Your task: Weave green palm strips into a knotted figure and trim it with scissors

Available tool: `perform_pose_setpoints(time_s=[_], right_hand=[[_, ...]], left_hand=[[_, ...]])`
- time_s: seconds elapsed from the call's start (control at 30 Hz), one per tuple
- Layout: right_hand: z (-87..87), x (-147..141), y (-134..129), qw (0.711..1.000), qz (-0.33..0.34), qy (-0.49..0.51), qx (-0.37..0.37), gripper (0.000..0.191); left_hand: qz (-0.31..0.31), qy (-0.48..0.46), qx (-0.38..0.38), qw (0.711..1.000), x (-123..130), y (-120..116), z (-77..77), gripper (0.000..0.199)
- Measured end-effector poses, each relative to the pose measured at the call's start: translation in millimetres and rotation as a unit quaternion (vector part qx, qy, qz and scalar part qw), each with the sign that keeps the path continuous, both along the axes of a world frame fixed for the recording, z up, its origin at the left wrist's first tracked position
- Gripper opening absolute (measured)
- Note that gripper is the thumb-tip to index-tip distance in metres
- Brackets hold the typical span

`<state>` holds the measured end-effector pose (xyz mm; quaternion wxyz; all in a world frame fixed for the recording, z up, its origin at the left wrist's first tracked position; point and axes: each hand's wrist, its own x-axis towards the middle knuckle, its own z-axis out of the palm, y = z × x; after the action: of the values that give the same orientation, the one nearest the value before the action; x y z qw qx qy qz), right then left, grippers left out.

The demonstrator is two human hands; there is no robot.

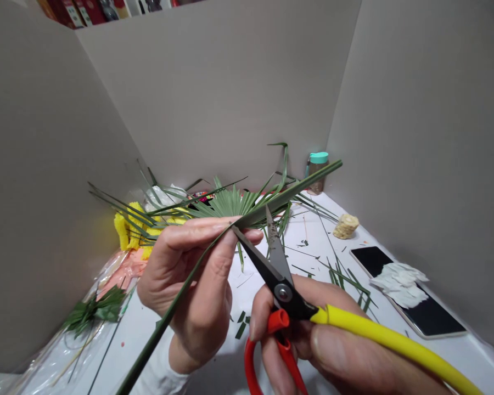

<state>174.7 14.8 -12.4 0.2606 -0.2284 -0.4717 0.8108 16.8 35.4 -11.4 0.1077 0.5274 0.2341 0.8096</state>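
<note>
A long green palm leaf strip [290, 195] slants across the view from lower left to upper right. My left hand [193, 285] is closed, pinching it between thumb and fingers near the middle. Wrapped around a pair of scissors [283, 292] with red and yellow handles, my right hand [333, 340] is closed too. The scissors' dark blades are spread, one tip by my left fingertips and the other close to the strip's lower edge. Whether the blades touch the strip, I cannot tell. Behind my hands lies a fan-shaped palm leaf [230, 203] with long loose blades.
At right, a phone [436, 321] bears a crumpled tissue [401, 282]. A tan lump [346, 226] and a teal-lidded bottle [318, 159] stand farther back. Yellow material [127, 225] and a green leaf bundle [109, 307] lie left. Leaf scraps [242, 323] dot the white table. Grey panels [230, 93] surround it.
</note>
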Motion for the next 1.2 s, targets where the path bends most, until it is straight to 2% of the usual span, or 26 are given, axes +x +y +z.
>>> perform_pose_setpoints(time_s=[0.17, 0.33, 0.47, 0.57, 0.67, 0.8, 0.93, 1.03, 1.2], right_hand=[[-13.8, -8.0, 3.9, 1.0, -0.005, 0.027, -0.003, 0.053], [-16.8, -12.6, 3.1, 0.998, -0.06, 0.003, -0.016, 0.033], [-14.2, -5.8, 4.8, 1.0, 0.004, 0.019, -0.019, 0.044], [-14.3, -3.4, 8.3, 0.997, 0.068, 0.039, -0.014, 0.051], [-19.8, -8.1, 9.4, 0.994, 0.097, 0.056, -0.008, 0.054], [-27.1, -8.7, 6.8, 0.996, 0.011, 0.084, -0.007, 0.048], [-24.0, 3.2, 12.2, 0.993, 0.049, 0.102, -0.006, 0.043], [-18.2, 8.5, 15.5, 0.992, 0.034, 0.123, -0.004, 0.04], [-13.7, 8.3, 10.6, 0.988, 0.047, 0.145, 0.001, 0.042]], left_hand=[[-0.009, 0.0, 0.01, 1.0, -1.4, 1.3, 1.3, 0.027], [-0.029, 0.003, 0.032, 0.999, -1.4, 0.9, 2.3, 0.027], [-0.02, 0.002, 0.015, 1.0, 0.1, 0.8, 3.6, 0.017], [0.005, 0.011, 0.05, 0.999, -0.6, 4.6, 3.9, 0.016], [0.03, 0.024, 0.078, 0.996, -2.5, 8.7, 3.1, 0.018], [0.039, 0.01, 0.064, 0.997, -3.3, 8.8, 1.3, 0.015], [0.045, 0.005, 0.042, 0.998, -1.4, 4.9, 2.0, 0.015], [0.053, 0.001, 0.026, 0.998, 0.2, 2.7, 3.8, 0.016], [0.064, -0.006, 0.01, 0.998, 1.5, -2.2, 5.9, 0.014]])
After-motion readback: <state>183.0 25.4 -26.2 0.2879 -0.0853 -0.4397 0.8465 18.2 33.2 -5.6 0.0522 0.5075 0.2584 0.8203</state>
